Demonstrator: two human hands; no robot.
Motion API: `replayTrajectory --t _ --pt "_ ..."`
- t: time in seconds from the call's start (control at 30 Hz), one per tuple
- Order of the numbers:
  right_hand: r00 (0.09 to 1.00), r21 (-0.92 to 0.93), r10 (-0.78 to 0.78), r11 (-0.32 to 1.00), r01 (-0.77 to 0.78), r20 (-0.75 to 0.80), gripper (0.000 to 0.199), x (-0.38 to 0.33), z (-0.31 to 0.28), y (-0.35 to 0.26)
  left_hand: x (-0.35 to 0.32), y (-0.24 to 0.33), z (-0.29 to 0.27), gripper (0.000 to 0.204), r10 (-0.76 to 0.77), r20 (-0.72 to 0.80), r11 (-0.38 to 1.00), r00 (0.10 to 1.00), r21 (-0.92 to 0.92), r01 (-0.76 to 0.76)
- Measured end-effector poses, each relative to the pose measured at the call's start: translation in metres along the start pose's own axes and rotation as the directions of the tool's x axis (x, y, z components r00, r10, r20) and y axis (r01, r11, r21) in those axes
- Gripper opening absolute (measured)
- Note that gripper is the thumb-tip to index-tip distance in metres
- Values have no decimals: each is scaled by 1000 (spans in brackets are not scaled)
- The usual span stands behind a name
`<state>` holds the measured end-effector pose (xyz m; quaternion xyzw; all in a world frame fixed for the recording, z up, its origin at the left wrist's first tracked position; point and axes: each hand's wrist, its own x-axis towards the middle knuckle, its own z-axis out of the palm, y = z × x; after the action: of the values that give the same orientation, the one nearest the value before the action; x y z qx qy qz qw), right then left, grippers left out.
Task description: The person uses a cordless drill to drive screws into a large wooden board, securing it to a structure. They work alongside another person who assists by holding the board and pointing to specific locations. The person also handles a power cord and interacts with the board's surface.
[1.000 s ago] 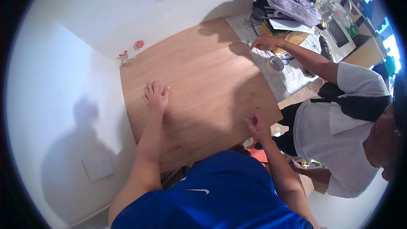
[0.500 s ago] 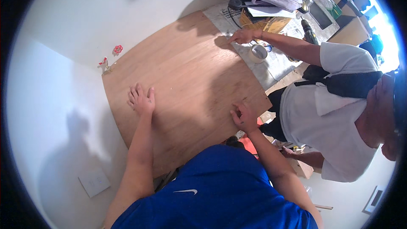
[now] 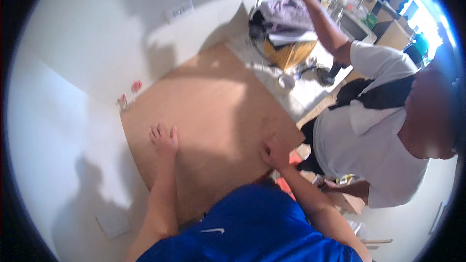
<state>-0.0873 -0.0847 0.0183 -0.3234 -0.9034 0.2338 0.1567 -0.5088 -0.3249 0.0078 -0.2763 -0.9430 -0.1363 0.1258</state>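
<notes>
Wooden panel [image 3: 208, 116], two hands placed on it.
The panel lies beside the far wall [image 3: 111, 24]. Left hand [image 3: 165, 140]: flat on its left part, fingers spread. Right hand [image 3: 275, 153]: fingers curled at the near right edge; grip indeterminable.

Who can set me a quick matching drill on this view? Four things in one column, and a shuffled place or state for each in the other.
Column one:
1. Left hand
2. Right hand
3. Pale ring-shaped roll
4. Red round handle

Column two:
A. On the covered counter, beside the box
B. At the near edge of the wooden panel, fingers bent
C. On the wall, past the panel's far edge
D. Resting on the panel, fingers spread

Right pairs: 1-D, 2-B, 3-A, 4-C
</notes>
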Motion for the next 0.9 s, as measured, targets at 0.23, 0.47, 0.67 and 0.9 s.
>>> replayTrajectory --t 0.23,0.47,0.67,0.9 --pt "988 142 17 990 6 -157 40 1 2 -1 7 24 -19 78 -125 91 992 988 8 124" --pt "999 52 30 998 -27 -46 39 -2 0 0 6 17 -17 76 -134 131 991 982 8 135" --pt "988 104 -10 994 27 -154 36 -4 -6 -11 0 17 -9 77 -74 33 992 997 109 70" --pt "996 73 22 997 -16 -81 38 -2 -10 -13 4 14 -4 80 -128 76 985 989 125 118"
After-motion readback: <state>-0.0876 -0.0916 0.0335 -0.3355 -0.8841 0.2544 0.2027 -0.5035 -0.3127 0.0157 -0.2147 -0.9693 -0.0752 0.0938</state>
